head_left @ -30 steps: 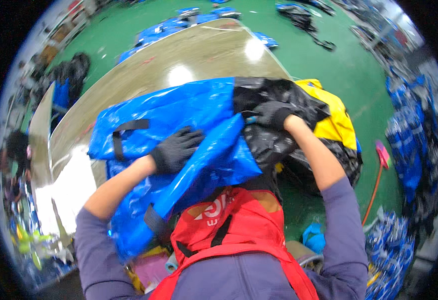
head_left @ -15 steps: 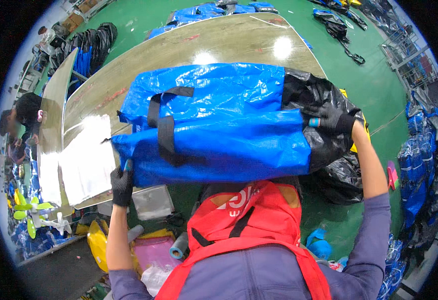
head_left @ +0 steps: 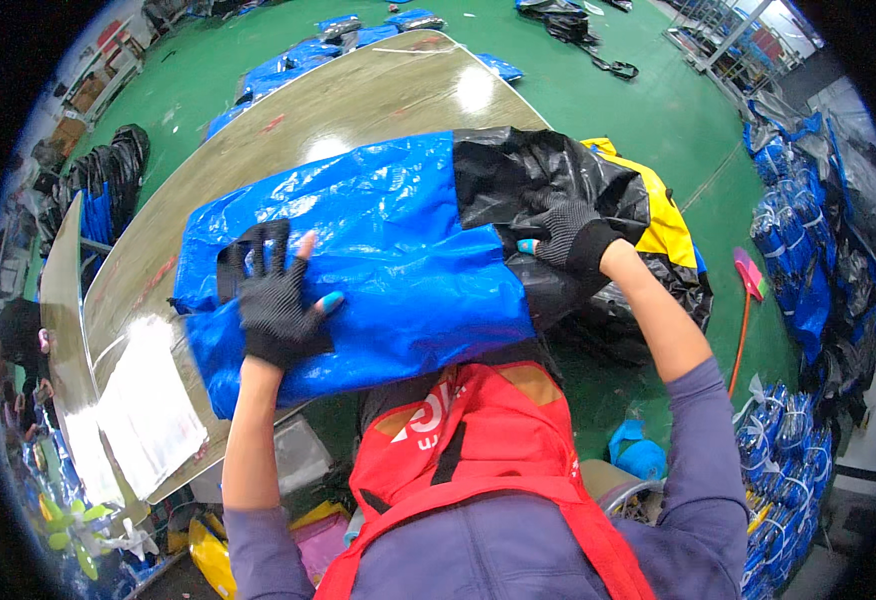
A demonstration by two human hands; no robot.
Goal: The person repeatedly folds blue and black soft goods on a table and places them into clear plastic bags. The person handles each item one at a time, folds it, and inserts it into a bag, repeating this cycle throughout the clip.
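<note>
A large blue plastic bag (head_left: pixel 378 190) with a black end section (head_left: pixel 518 165) lies flattened across the front of the table. My left hand (head_left: pixel 283 300), in a black glove with some fingertips bare, rests flat on the blue part with its fingers spread. It covers most of the black webbing straps. Over on the black section lies my right hand (head_left: pixel 570 238), gloved the same way, thumb out to the left and fingers stretched over the plastic. The near edge of the bag reaches my red apron (head_left: pixel 498 430).
The wood-patterned table (head_left: pixel 358 110) extends beyond the bag, with white sheets (head_left: pixel 148 400) at its left. Black and yellow bags (head_left: pixel 666 225) hang by its right edge. Bundled blue bags (head_left: pixel 793 250) line the right side. A pink dustpan or broom (head_left: pixel 748 270) stands on the green floor.
My left hand has let go of the bag's left corner and moved in onto its blue surface. The view has shifted, so the bag sits further left. My right hand stays on the black section.
</note>
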